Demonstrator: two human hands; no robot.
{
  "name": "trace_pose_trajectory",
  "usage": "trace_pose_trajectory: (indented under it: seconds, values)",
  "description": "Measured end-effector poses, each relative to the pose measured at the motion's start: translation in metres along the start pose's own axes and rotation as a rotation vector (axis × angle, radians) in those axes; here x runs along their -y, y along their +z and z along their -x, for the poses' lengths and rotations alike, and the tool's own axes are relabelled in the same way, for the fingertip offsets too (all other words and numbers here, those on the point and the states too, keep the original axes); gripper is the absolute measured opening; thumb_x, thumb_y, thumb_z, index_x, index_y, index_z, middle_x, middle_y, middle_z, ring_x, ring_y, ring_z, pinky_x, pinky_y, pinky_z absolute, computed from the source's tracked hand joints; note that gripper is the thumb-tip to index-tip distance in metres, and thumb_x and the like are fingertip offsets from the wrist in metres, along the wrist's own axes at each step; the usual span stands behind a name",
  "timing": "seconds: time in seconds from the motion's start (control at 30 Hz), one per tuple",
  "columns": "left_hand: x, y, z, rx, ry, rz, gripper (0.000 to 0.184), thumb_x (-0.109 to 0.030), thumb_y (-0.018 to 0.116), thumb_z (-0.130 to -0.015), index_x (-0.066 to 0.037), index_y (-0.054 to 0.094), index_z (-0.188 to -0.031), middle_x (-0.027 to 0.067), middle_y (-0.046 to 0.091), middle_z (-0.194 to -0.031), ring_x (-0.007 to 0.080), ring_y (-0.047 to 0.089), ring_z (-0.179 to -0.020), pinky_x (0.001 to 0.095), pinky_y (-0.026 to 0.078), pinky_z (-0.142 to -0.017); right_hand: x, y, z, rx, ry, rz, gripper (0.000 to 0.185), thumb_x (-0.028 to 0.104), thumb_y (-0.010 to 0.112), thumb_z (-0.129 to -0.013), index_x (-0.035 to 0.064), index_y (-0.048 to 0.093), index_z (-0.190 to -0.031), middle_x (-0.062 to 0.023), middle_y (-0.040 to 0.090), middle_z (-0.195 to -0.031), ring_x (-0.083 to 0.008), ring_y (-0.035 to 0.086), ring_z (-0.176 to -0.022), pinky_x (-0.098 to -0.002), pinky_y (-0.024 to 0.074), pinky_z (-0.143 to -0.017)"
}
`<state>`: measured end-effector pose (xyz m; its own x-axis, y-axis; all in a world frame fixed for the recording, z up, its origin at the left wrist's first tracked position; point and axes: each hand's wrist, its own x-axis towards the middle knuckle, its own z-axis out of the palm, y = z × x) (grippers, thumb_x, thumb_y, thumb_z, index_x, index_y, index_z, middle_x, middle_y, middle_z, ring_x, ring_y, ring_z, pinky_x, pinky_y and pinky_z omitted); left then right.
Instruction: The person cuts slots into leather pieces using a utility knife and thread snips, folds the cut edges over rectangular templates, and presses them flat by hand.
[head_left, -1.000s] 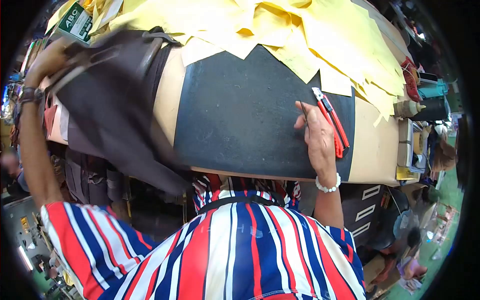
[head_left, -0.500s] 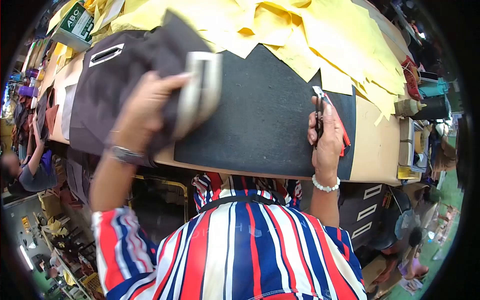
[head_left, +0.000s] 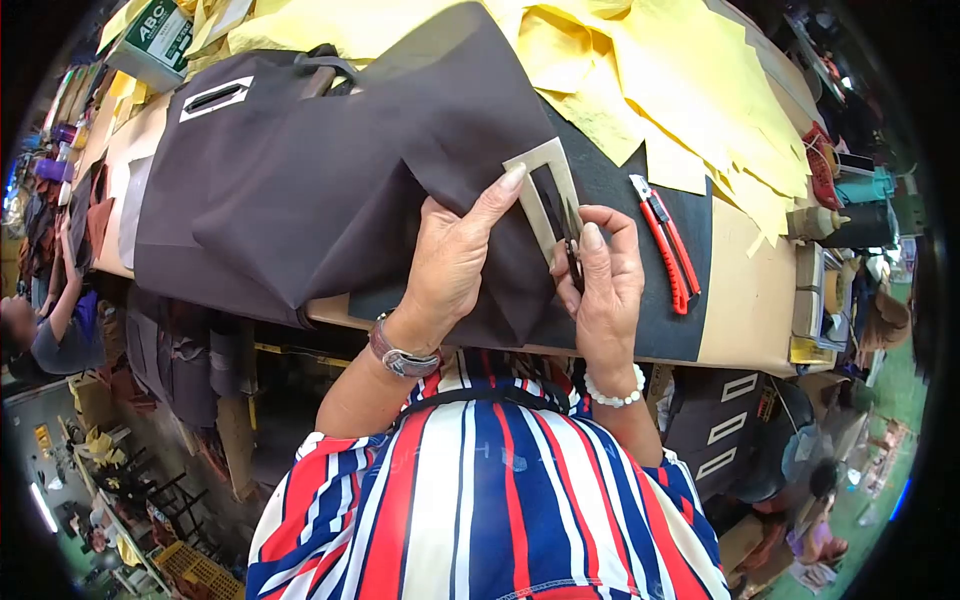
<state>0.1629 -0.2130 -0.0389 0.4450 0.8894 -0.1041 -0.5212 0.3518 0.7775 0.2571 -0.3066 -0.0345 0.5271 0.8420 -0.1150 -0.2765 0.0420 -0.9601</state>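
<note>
A large sheet of dark brown material (head_left: 330, 180) is pulled across the table, its right end lifted and folded. On that end is a pale rectangular frame (head_left: 540, 208) around a slot. My left hand (head_left: 452, 255) grips the material at the frame's left edge, thumb on top. My right hand (head_left: 606, 275) is closed at the frame's lower right side around small dark snips (head_left: 573, 262), mostly hidden by the fingers. A red box cutter (head_left: 668, 245) lies on the black mat (head_left: 640, 325) just right of my right hand.
Yellow sheets (head_left: 690, 80) cover the back of the table. A second framed slot (head_left: 215, 98) is on the material's left part. A green-and-white ABC can (head_left: 155, 42) stands back left, a bottle (head_left: 818, 218) at right. Another person (head_left: 60, 330) is at far left.
My left hand has brought the material's framed end rightward over the mat. My right hand has moved left, away from the box cutter, to meet the frame.
</note>
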Motion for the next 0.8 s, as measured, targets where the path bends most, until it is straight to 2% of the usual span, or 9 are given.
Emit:
trace_pose_trajectory:
  seconds: [0.2,0.33,0.4,0.63,0.8]
  values:
    - [-0.025,0.01,-0.002,0.072,0.062,-0.019,0.023,-0.006,0.066,-0.083,-0.001,0.06,-0.105,0.005,0.065,-0.099,0.0105,0.061,-0.084,0.0243,0.049,-0.076,0.026,-0.004,-0.006,0.047,0.059,0.009,0.025,0.023,0.053,-0.094,0.0052,0.042,-0.108,-0.0047,0.056,-0.066,-0.0011,0.039,-0.047,-0.0154,0.0265,-0.04]
    - [-0.026,0.01,-0.004,0.126,0.062,-0.082,0.018,-0.007,0.068,-0.082,0.0,0.064,-0.098,0.007,0.067,-0.094,0.0116,0.063,-0.08,0.0242,0.051,-0.072,0.03,-0.006,-0.006,0.097,0.06,0.015,0.023,0.021,0.053,-0.094,0.0057,0.041,-0.106,-0.0047,0.056,-0.066,-0.0008,0.04,-0.048,-0.0148,0.0258,-0.04]
    - [-0.021,0.013,-0.002,0.087,0.053,-0.045,0.017,-0.007,0.068,-0.082,0.0,0.065,-0.097,0.007,0.067,-0.092,0.0115,0.063,-0.077,0.0238,0.051,-0.069,0.029,-0.006,-0.006,0.109,0.052,0.002,0.023,0.021,0.054,-0.094,0.0058,0.041,-0.105,-0.0045,0.056,-0.066,-0.0007,0.04,-0.048,-0.0147,0.0261,-0.04]
    - [-0.021,0.012,0.005,0.104,-0.007,-0.016,0.016,-0.006,0.067,-0.082,0.001,0.065,-0.096,0.0062,0.068,-0.086,0.0106,0.063,-0.069,0.0228,0.051,-0.062,0.025,0.002,-0.006,0.034,0.021,0.005,0.023,0.019,0.056,-0.093,0.006,0.041,-0.104,-0.0027,0.057,-0.064,-0.0001,0.041,-0.047,-0.0144,0.0276,-0.042]
    - [-0.023,0.012,0.008,0.105,0.033,-0.093,0.014,-0.006,0.067,-0.082,0.002,0.066,-0.094,0.0057,0.068,-0.086,0.0095,0.062,-0.07,0.0223,0.05,-0.062,0.027,0.003,-0.006,0.043,0.013,-0.02,0.023,0.018,0.058,-0.092,0.0064,0.042,-0.103,-0.0019,0.057,-0.063,0.0001,0.042,-0.047,-0.0143,0.0282,-0.042]
